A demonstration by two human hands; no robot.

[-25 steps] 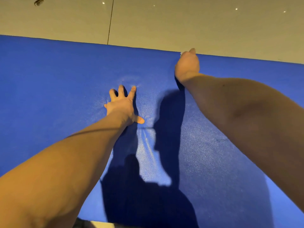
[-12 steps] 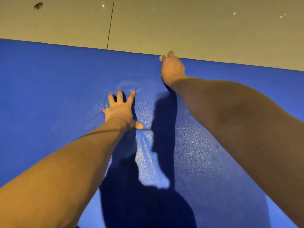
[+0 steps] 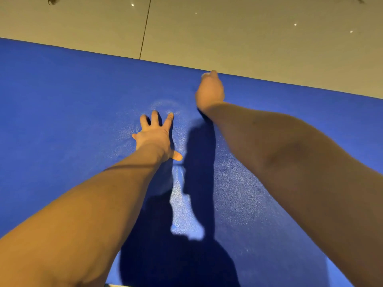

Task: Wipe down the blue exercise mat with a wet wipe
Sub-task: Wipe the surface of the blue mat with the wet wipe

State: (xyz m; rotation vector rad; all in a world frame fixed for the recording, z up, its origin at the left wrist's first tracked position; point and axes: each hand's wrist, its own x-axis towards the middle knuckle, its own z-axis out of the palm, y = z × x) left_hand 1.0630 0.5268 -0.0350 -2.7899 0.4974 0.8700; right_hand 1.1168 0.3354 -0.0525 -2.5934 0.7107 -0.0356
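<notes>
The blue exercise mat [image 3: 62,112] fills most of the head view, lying flat on the floor. My left hand [image 3: 155,135] presses on its middle with fingers spread and straight. My right hand [image 3: 210,91] reaches to the mat's far edge, fingers curled down over a wet wipe [image 3: 205,75], of which only a small pale bit shows at the fingertips. Both forearms stretch out over the mat.
Beyond the mat's far edge lies beige tiled floor [image 3: 248,38] with a dark joint line [image 3: 145,32] and a small dark mark [image 3: 53,0] at the top left. Shadows of my arms and head fall on the near part of the mat.
My right hand has slid left along the mat's far edge with the wipe. My left hand has stayed pressed in place.
</notes>
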